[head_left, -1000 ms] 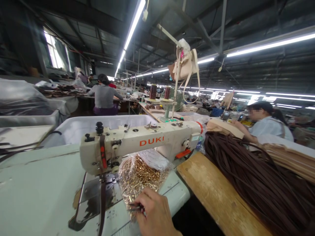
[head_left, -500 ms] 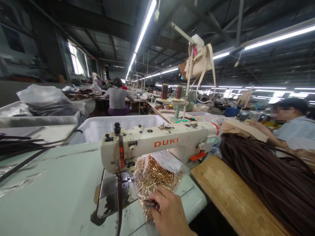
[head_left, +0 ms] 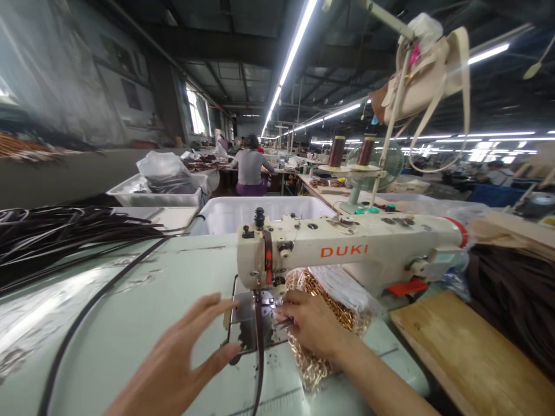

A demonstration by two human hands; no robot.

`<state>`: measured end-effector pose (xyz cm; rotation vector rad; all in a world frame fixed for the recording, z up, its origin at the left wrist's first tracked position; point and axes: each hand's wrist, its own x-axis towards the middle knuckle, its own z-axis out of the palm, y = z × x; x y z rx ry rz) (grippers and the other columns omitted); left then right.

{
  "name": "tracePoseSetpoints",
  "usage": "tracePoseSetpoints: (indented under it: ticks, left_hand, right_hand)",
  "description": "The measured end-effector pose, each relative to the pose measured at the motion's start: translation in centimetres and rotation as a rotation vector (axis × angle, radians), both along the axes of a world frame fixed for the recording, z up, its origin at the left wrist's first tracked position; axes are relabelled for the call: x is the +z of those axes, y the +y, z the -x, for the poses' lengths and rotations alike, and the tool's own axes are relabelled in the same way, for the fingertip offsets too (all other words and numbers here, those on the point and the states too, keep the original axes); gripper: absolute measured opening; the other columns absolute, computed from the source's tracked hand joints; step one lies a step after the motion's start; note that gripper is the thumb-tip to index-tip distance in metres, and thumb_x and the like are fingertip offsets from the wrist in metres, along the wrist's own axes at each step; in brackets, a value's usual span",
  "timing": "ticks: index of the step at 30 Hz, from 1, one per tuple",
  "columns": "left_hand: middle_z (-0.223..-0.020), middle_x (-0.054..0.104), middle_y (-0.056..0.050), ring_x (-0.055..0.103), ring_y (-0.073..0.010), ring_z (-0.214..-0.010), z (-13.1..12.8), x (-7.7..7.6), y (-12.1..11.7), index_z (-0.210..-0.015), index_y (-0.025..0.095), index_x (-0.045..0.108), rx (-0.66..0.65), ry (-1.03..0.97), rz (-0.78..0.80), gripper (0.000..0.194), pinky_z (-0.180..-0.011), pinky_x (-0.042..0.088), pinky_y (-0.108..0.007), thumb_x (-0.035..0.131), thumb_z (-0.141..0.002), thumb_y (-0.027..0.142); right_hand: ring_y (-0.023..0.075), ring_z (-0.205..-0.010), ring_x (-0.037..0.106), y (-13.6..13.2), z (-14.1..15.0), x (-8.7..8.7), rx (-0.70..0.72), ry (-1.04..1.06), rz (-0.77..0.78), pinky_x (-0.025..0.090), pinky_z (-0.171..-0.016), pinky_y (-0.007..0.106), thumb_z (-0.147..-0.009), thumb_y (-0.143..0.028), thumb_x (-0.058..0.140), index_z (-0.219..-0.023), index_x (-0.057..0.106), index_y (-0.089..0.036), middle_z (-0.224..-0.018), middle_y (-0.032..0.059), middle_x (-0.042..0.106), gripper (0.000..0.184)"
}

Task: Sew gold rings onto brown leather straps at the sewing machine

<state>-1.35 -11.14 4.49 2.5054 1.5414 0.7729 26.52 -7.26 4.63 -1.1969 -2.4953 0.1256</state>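
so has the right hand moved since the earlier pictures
Yes: against the sewing machine, the right hand has moved up and left, closer to the metal plate.

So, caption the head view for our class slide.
Left hand open, right hand gripping a small tool, at a sewing machine.

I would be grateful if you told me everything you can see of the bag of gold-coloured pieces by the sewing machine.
The bag looks like thin, clear plastic, packed with many small, shiny, metal-looking gold pieces; their exact shapes are hard to make out. A whitish, wrinkled part covers its far side. It lies on the pale green table, partly under the arm of the sewing machine, right of the dark strap. The right hand hides its middle; contact is unclear.
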Motion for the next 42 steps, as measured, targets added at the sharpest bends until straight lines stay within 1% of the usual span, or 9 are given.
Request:
tracePoseSetpoints:
  ticks: [4,7,11,15,23,29,33,40,42]
  left_hand:
    - [-0.15,0.033,-0.008,0.032,-0.0335,-0.136,-1.1,-2.5,2.3,-0.146,0.029,0.029,-0.179,0.204,0.213,0.074,-0.108,0.035,-0.052,0.055,-0.084,0.06]
    - [-0.151,0.027,-0.013,0.031,-0.0351,-0.136,-2.1,-3.6,2.6,-0.148,0.024,0.021,-0.258,0.229,0.186,0.09,-0.107,0.034,-0.051,0.057,-0.078,0.067]
    - [-0.148,0.033,-0.012,0.041,-0.0325,-0.131,-2.7,-3.0,2.1,-0.149,0.027,0.004,-0.305,0.226,-0.004,0.096,-0.105,0.04,-0.046,0.057,-0.079,0.066]
    - [-0.148,0.032,-0.009,0.042,-0.0299,-0.13,-3.0,-1.8,1.7,-0.148,0.029,-0.006,-0.332,0.241,-0.072,0.101,-0.107,0.039,-0.042,0.064,-0.08,0.055]
    - [-0.152,0.026,-0.006,0.039,-0.0281,-0.133,-3.0,-2.3,0.3,-0.149,0.029,-0.003,-0.397,0.203,-0.006,0.095,-0.111,0.034,-0.04,0.063,-0.082,0.037]
    - [-0.153,0.023,-0.006,0.036,-0.0268,-0.134,-3.3,-1.3,-0.7,-0.15,0.029,0.002,-0.352,0.224,0.046,0.096,-0.113,0.029,-0.04,0.063,-0.076,0.023]
    - [-0.152,0.026,-0.004,0.037,-0.0274,-0.134,-3.4,-1.1,-0.7,-0.15,0.029,0.007,-0.35,0.23,0.086,0.094,-0.113,0.029,-0.04,0.064,-0.076,0.026]
    - [-0.152,0.023,-0.003,0.037,-0.031,-0.134,-2.9,-2.4,-1.0,-0.149,0.031,0.013,-0.313,0.238,0.143,0.102,-0.111,0.033,-0.041,0.075,-0.068,0.04]
    - [-0.152,0.022,-0.003,0.036,-0.0309,-0.134,-2.9,-2.5,-1.1,-0.149,0.031,0.013,-0.307,0.237,0.141,0.101,-0.111,0.033,-0.04,0.074,-0.069,0.038]
  right_hand:
    - [0.0197,-0.095,0.056,1.3,0.5,-1.1,0.07,-0.094,-0.023,0.041,-0.075,0.028,-0.089,-0.022,0.055,-0.108,0.063,-0.028,-0.099,0.0001,0.064,0.022]
    - [0.0198,-0.1,0.054,1.3,0.7,-1.6,0.074,-0.079,-0.006,0.041,-0.079,0.029,-0.093,-0.025,0.052,-0.115,0.058,-0.032,-0.105,-0.0015,0.064,0.025]
    - [0.0198,-0.1,0.054,1.1,0.9,-1.6,0.063,-0.08,0.031,0.041,-0.079,0.03,-0.091,-0.025,0.055,-0.115,0.058,-0.035,-0.106,-0.0038,0.064,0.026]
    - [0.0201,-0.1,0.054,1.1,1.0,-1.6,0.071,-0.099,0.052,0.041,-0.078,0.031,-0.089,-0.022,0.057,-0.11,0.059,-0.034,-0.109,-0.0044,0.064,0.025]
    - [0.0184,-0.101,0.053,1.2,0.8,-1.7,0.093,-0.09,0.064,0.039,-0.079,0.028,-0.087,-0.019,0.057,-0.109,0.06,-0.033,-0.105,-0.0043,0.064,0.026]
    - [0.0184,-0.099,0.053,1.2,0.8,-1.6,0.115,-0.09,0.062,0.038,-0.078,0.029,-0.091,-0.019,0.052,-0.106,0.063,-0.032,-0.099,-0.0027,0.064,0.022]
    - [0.0183,-0.099,0.053,1.0,0.6,-1.3,0.12,-0.103,0.071,0.038,-0.074,0.028,-0.089,-0.018,0.054,-0.111,0.063,-0.033,-0.101,-0.0024,0.064,0.029]
    - [0.0179,-0.097,0.053,1.0,0.5,-1.3,0.11,-0.115,0.062,0.038,-0.076,0.028,-0.088,-0.019,0.056,-0.113,0.063,-0.035,-0.1,-0.0029,0.063,0.031]
    - [0.018,-0.097,0.053,1.0,0.5,-1.4,0.11,-0.111,0.06,0.038,-0.077,0.028,-0.087,-0.019,0.057,-0.114,0.063,-0.035,-0.099,-0.0028,0.063,0.032]
